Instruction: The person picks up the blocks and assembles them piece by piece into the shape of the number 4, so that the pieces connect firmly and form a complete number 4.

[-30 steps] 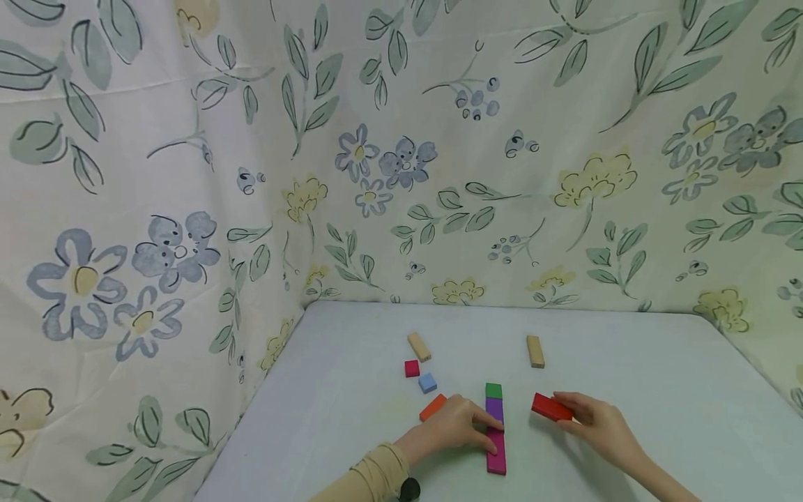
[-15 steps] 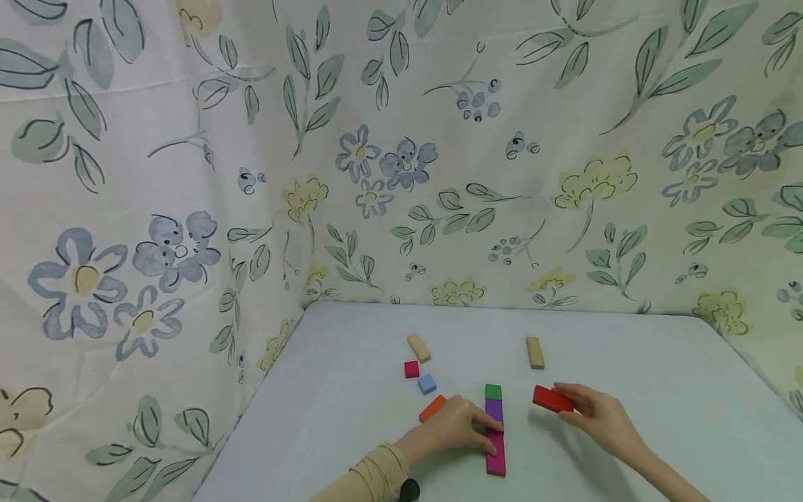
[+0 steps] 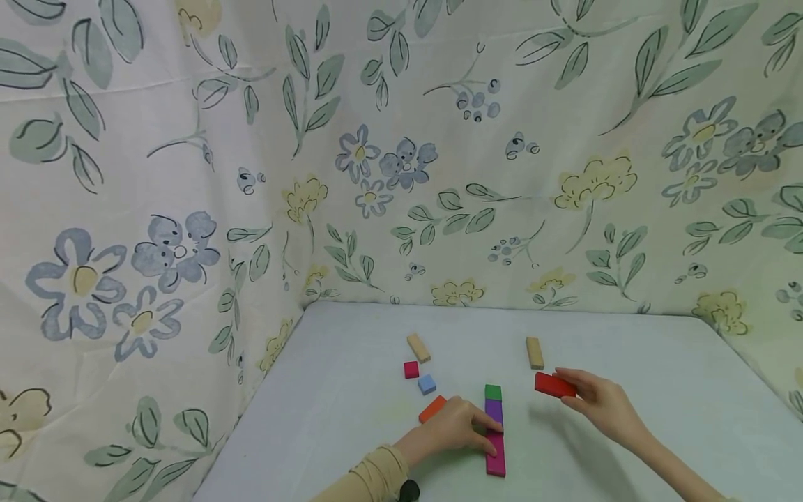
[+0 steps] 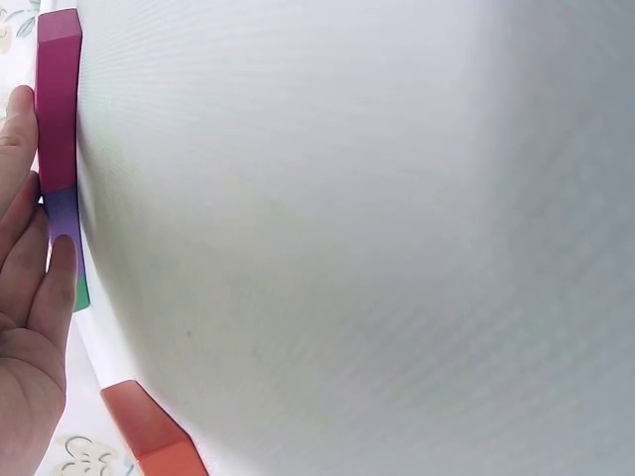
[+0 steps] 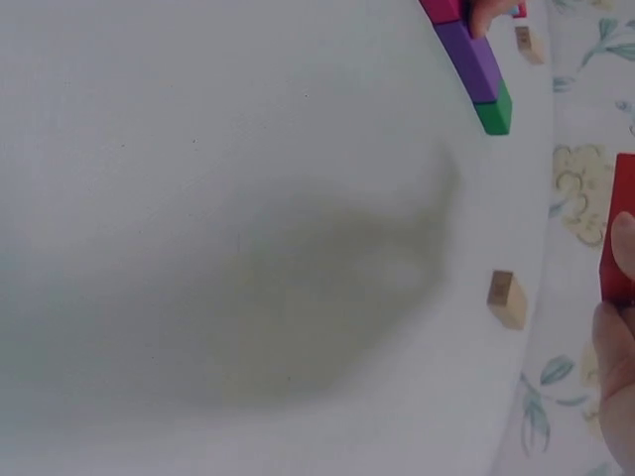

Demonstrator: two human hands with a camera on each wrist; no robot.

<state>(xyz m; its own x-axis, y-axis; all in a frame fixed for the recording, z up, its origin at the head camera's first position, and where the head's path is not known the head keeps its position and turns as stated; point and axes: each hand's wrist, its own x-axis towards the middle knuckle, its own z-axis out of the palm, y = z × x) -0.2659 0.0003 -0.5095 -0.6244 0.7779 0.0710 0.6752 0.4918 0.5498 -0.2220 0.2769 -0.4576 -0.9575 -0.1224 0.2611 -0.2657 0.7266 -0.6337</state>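
Observation:
A magenta block (image 3: 495, 457), a purple block (image 3: 493, 409) and a green block (image 3: 493, 392) lie end to end in a row on the white table. My left hand (image 3: 456, 425) rests against this row, its extended fingers and thumb touching the magenta and purple blocks. In the left wrist view, the fingers (image 4: 62, 263) lie along the purple block. To the right, my right hand (image 3: 605, 404) pinches a red block (image 3: 555, 385) between thumb and fingers, held above the table with a shadow below. The right wrist view shows only part of that red block (image 5: 617, 233).
Left of the row lie an orange block (image 3: 432, 409), partly behind the left hand, a light blue cube (image 3: 427, 384) and a pinkish-red cube (image 3: 410, 369). Two plain wooden blocks lie farther back, a left one (image 3: 418, 347) and a right one (image 3: 534, 353). Floral cloth (image 3: 408, 240) hangs behind the table.
My right hand has risen and shifted slightly away from me with the red block. My left hand and the row of blocks stay put.

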